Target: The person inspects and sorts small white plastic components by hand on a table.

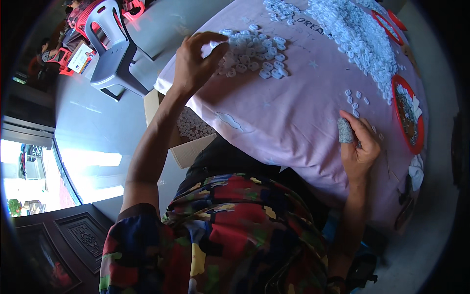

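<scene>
My left hand [193,61] is over the left edge of a small pile of white plastic pieces [252,49]. Its thumb and forefinger curve toward each other. A bright white spot shows between them, too unclear to name. On the right side of the table my right hand [361,142] is closed, fingers curled in, with grey wrapping [345,131] around one digit. Whatever it may hold is hidden. Just beyond its fingertips lie several loose white pieces [355,105].
A large heap of white pieces [362,44] covers the far right of the pink tablecloth [293,112]. Red-rimmed trays [416,144] stand along the right edge. Below the table's left edge is a cardboard box [193,152] of small pieces. A grey chair [115,54] stands beyond.
</scene>
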{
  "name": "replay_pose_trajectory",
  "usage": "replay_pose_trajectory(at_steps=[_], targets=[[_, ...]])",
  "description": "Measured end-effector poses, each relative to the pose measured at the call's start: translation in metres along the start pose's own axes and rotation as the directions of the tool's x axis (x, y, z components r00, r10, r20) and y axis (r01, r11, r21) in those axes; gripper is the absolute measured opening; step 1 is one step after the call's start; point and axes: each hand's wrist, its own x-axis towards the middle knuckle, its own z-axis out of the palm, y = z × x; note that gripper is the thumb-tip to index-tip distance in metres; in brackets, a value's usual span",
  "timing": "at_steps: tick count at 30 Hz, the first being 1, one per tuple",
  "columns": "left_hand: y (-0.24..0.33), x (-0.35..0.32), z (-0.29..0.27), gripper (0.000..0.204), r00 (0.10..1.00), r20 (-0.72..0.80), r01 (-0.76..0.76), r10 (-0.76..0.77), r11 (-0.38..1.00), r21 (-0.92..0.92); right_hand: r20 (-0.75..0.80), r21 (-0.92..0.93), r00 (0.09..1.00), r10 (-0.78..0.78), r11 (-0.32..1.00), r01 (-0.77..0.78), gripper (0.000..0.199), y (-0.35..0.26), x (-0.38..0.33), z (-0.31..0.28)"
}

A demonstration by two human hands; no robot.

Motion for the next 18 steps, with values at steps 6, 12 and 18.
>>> replay_pose_trajectory(at_steps=[6, 12, 18], targets=[[0.011, 0.037, 0.033, 0.059, 0.890, 0.120, -0.456, 0.440, 0.855, 0.249, -0.014, -0.081, 0.999, -0.031, 0.996, 0.029, 0.022, -0.001, 0.004, 0.006], [0.049, 0.050, 0.094, 0.056, 0.746, 0.521, -0.636, 0.415, 0.674, 0.375, -0.065, -0.077, 0.997, -0.032, 0.997, 0.027, 0.023, 0.008, -0.005, 0.007], [0.024, 0.039, 0.084, 0.044, 0.742, 0.521, -0.634, 0.422, 0.694, 0.341, -0.054, -0.135, 0.999, -0.005, 0.991, -0.002, 0.022, 0.004, -0.009, -0.008]])
